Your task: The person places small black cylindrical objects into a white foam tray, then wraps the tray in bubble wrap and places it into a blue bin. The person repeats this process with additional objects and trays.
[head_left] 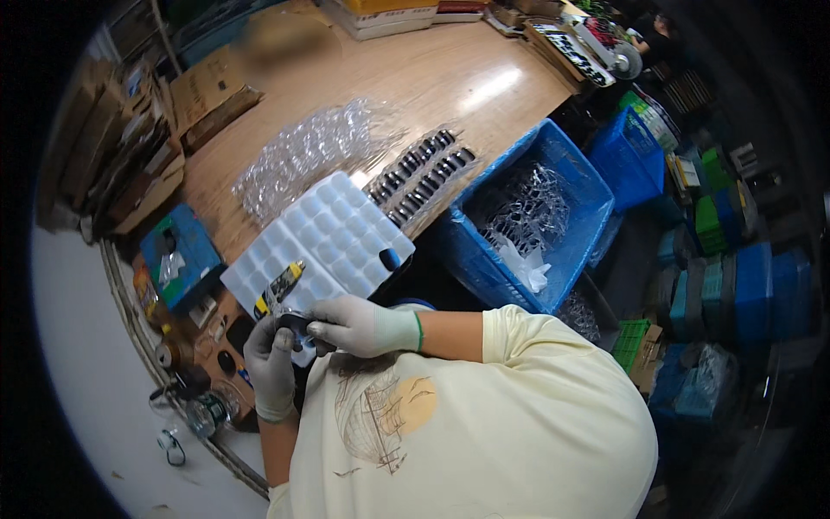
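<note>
My gloved left hand [270, 363] and my gloved right hand [350, 327] meet low in the middle of the view, both gripping a small black round part [294, 323]. Just beyond my fingers, a yellow-and-black tool [280, 288] lies on a white plastic tray [320, 225] of round-cornered pockets. A black piece [389, 259] sits in a pocket near the tray's right edge. Behind the tray are a pile of clear plastic packaging [298, 149] and two rows of black pieces [423, 173] in clear packaging. My fingers partly hide the held part.
A blue crate [588, 223] holding plastic scraps stands beside the wooden table [437, 78]. Cardboard boxes [212, 91], a blue-green box [180, 255], a bottle [207, 415] and assorted small items crowd the left side. Stacked bins [752, 294] fill the right. Another person [657, 43] is at the far right back.
</note>
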`<action>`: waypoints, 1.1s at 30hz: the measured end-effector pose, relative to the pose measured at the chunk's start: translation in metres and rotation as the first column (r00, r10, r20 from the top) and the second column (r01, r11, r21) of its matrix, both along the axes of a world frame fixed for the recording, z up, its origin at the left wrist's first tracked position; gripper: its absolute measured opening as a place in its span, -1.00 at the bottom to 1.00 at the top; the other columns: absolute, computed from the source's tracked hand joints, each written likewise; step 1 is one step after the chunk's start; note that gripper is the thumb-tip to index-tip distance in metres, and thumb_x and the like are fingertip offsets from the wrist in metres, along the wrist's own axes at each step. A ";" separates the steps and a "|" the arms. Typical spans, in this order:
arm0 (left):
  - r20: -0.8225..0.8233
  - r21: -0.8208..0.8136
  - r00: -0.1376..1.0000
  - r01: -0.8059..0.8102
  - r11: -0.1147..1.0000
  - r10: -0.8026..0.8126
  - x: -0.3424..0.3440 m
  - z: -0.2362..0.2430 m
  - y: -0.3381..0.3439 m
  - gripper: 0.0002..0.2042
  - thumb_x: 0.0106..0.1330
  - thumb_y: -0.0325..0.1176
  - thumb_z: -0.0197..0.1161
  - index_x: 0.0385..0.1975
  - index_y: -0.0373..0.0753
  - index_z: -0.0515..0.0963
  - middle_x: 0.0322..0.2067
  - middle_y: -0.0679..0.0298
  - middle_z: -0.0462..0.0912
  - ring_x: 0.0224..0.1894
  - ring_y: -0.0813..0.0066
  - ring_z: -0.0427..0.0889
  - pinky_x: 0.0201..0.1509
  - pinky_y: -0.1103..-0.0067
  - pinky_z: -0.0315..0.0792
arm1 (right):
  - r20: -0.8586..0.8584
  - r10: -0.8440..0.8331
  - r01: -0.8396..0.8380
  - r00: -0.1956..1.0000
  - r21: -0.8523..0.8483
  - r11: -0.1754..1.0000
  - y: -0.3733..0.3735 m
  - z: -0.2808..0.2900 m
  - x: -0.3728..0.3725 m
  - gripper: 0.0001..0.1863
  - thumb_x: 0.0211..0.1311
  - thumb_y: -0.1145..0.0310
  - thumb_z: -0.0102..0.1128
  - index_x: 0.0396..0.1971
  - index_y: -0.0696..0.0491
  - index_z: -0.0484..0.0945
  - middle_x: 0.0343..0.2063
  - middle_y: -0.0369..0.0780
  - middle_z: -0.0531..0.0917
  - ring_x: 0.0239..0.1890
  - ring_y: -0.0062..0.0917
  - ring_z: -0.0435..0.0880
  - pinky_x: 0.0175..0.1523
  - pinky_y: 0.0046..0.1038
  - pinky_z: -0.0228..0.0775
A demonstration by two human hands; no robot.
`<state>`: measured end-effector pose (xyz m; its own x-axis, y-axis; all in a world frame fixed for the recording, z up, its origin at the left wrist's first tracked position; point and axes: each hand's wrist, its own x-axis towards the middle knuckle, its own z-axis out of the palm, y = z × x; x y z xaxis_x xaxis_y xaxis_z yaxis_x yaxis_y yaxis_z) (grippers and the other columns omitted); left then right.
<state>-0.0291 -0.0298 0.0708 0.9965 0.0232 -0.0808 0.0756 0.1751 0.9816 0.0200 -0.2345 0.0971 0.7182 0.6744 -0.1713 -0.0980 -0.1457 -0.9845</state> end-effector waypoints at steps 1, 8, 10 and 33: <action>0.001 0.042 0.999 0.043 0.998 -0.043 0.001 -0.005 0.002 -0.74 0.45 -0.27 0.22 -0.11 -0.37 0.60 -0.33 0.37 0.61 -0.36 0.69 0.47 -0.30 0.69 0.35 | 0.025 -0.039 0.040 0.999 -0.013 0.999 0.000 0.001 -0.002 -0.78 0.45 0.36 0.01 -0.20 0.20 0.56 -0.48 -0.17 0.67 -0.41 -0.42 0.63 -0.17 -0.34 0.47; 0.026 0.191 0.996 -0.084 0.978 0.081 0.005 0.005 -0.018 -0.77 0.46 -0.27 0.21 -0.34 -0.34 0.57 -0.51 0.50 0.43 -0.46 0.78 0.28 -0.41 0.72 0.14 | 0.212 -0.028 0.042 0.977 -0.061 0.997 -0.008 -0.009 0.006 -0.74 0.43 0.28 0.05 -0.27 0.20 0.54 -0.51 -0.16 0.66 -0.44 -0.40 0.63 -0.21 -0.37 0.48; 0.015 0.108 0.998 -0.056 0.993 0.054 0.008 0.000 -0.016 -0.76 0.45 -0.27 0.22 -0.36 -0.34 0.57 -0.52 0.50 0.43 -0.47 0.78 0.27 -0.42 0.72 0.12 | 0.197 -0.001 0.016 0.980 -0.073 0.997 -0.010 -0.007 0.008 -0.74 0.42 0.28 0.06 -0.28 0.20 0.55 -0.50 -0.17 0.67 -0.43 -0.43 0.63 -0.21 -0.39 0.48; 0.036 -0.022 0.992 0.125 0.992 -0.124 0.008 0.027 -0.003 -0.72 0.38 -0.31 0.27 -0.09 -0.41 0.59 -0.34 0.35 0.62 -0.32 0.68 0.49 -0.22 0.70 0.36 | 0.056 0.091 -0.091 0.994 0.005 0.996 -0.013 0.024 0.031 -0.77 0.36 0.34 0.15 -0.34 0.22 0.59 -0.58 -0.19 0.66 -0.52 -0.59 0.63 -0.33 -0.43 0.48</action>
